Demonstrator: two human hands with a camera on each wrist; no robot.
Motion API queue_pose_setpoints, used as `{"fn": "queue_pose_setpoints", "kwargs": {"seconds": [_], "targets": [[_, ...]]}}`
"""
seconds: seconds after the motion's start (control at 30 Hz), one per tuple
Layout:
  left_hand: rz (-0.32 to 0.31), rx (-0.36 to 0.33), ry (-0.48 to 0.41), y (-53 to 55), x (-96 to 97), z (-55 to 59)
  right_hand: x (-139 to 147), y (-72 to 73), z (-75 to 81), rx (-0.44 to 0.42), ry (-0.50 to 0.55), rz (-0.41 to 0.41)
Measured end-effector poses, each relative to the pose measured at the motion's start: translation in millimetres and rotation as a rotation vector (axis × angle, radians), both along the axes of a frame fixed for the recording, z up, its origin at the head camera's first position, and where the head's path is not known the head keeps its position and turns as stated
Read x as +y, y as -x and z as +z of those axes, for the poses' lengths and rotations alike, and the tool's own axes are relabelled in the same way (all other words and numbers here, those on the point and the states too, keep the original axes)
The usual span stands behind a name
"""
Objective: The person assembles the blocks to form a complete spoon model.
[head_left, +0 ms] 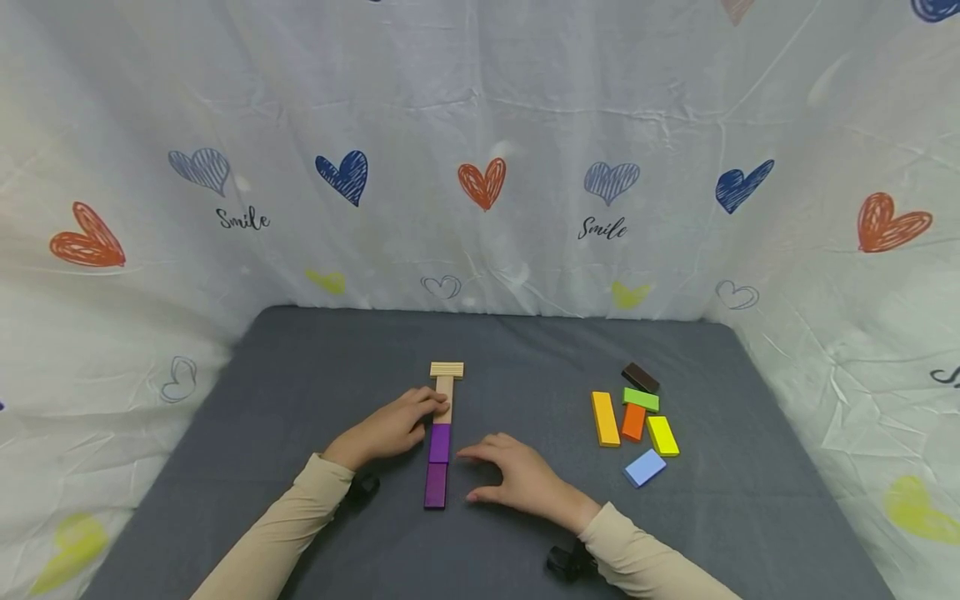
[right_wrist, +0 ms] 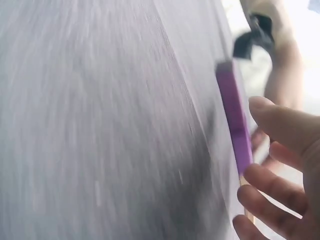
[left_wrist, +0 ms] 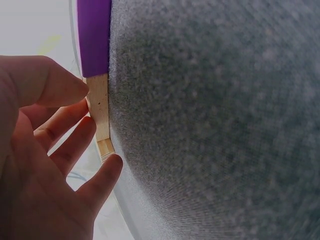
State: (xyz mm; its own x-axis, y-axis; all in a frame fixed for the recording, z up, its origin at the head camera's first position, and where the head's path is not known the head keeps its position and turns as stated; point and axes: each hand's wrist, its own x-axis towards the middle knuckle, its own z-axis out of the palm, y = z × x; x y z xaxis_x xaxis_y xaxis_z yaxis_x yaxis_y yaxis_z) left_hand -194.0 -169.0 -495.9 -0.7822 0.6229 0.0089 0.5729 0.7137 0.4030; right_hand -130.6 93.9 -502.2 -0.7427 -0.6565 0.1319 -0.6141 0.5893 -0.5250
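Observation:
My left hand [head_left: 392,427] lies over the plain wooden block [head_left: 445,386], its fingertips on the block's top and its thumb at the near edge. In the left wrist view the fingers are loosely spread along that block. Crosswise at its far end sits a short wooden piece [head_left: 447,369]. Toward me the row continues with a purple block [head_left: 439,443] and a darker purple block [head_left: 435,486], end to end. Just right of the purple blocks is my right hand [head_left: 525,482], thumb and fingers apart, nothing between them.
To the right on the grey table [head_left: 525,367] lie a yellow-orange block [head_left: 605,419], a dark brown block [head_left: 641,377], a green block [head_left: 641,400], an orange block [head_left: 633,422], a yellow block [head_left: 663,436] and a light blue block [head_left: 645,468]. A white curtain [head_left: 405,250] with hearts surrounds the table.

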Motion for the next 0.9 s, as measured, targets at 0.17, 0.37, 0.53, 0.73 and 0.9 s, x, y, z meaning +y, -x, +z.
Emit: {"fn": "queue_pose_setpoints", "kwargs": {"seconds": [0.17, 0.37, 0.53, 0.73, 0.9], "targets": [[-0.002, -0.004, 0.004, -0.2, 0.1, 0.2, 29, 10.6, 8.1, -0.045, 0.025, -0.048], [-0.009, -0.002, -0.002, 0.5, 0.0, 0.2, 73, 27.6, 17.6, -0.064, 0.044, -0.063], [-0.017, 0.000, -0.005, 1.3, -0.4, -1.0, 109, 41.2, 22.3, -0.057, 0.081, -0.103], [-0.015, 0.003, -0.011, 1.4, -1.0, -1.3, 146, 58.1, 25.6, -0.046, 0.095, -0.187], [-0.014, -0.006, -0.012, 0.8, -2.0, -0.9, 173, 70.8, 24.4, -0.087, 0.084, -0.238]]}}
